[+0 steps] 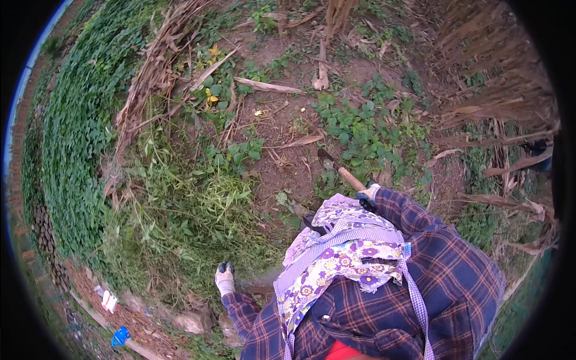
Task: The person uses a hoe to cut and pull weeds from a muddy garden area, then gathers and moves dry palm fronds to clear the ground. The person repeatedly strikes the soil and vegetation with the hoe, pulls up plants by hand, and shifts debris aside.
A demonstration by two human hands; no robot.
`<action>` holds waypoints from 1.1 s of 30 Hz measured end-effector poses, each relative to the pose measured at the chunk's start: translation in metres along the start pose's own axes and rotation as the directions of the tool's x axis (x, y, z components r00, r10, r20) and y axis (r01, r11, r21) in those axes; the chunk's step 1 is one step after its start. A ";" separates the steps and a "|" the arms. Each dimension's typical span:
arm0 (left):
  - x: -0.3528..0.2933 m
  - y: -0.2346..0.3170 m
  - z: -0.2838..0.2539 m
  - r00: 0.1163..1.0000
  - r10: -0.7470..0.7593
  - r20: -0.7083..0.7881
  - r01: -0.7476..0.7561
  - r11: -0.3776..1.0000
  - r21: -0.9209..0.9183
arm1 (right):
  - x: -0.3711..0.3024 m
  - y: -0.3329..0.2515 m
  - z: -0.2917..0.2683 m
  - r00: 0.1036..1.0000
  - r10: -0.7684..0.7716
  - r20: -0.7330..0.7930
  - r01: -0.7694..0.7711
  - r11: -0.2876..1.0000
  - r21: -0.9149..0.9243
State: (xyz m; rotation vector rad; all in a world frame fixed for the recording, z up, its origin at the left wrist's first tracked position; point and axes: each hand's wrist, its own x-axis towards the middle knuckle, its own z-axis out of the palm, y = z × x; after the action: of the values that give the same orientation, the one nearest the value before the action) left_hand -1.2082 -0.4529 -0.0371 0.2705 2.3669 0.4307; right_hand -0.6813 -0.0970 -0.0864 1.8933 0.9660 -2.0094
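My right hand [368, 194], in a pale glove with dark fingertips, is closed on the wooden handle of a hoe [349, 177]. The hoe's dark blade [326, 159] rests on bare soil among low green weeds. My left hand [225, 278], also gloved, hangs at my side above a heap of cut green weeds [198, 210] and holds nothing that I can see. A floral apron [336, 252] over a plaid shirt covers much of the lower middle view.
Dry stalks and brown leaves [156, 66] lie scattered over the soil at the top. Dense green ground cover [78, 120] fills the left side. Dried stalks [498, 90] stand at the right. Stones [192, 321] and bits of white and blue litter [114, 318] lie at lower left.
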 end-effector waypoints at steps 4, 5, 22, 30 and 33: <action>-0.014 0.093 0.052 0.967 0.168 0.191 -0.222 0.923 0.315 | -0.022 0.028 -0.018 0.970 0.150 -0.193 -0.093 0.957 0.275; -0.016 0.123 0.058 0.950 0.188 0.250 -0.266 0.906 0.330 | -0.023 0.047 -0.031 0.980 0.141 -0.141 -0.069 0.902 0.425; -0.025 0.436 0.233 0.517 0.590 0.620 -0.854 0.411 0.320 | -0.094 0.289 -0.076 0.812 0.536 -0.231 -0.092 0.508 0.856; -0.082 0.456 0.312 0.522 0.498 0.693 -0.853 0.318 0.414 | -0.093 0.328 -0.110 0.787 0.549 -0.280 -0.125 0.588 0.799; -0.119 0.471 0.346 0.511 0.426 0.747 -0.850 0.380 0.365 | -0.077 0.362 -0.108 0.819 0.456 -0.348 -0.128 0.737 0.664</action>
State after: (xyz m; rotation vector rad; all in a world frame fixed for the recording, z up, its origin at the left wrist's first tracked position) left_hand -0.8511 0.0248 -0.0266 1.5890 1.5946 -0.2557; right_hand -0.3757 -0.3301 -0.1200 2.7833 -0.0141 -1.7882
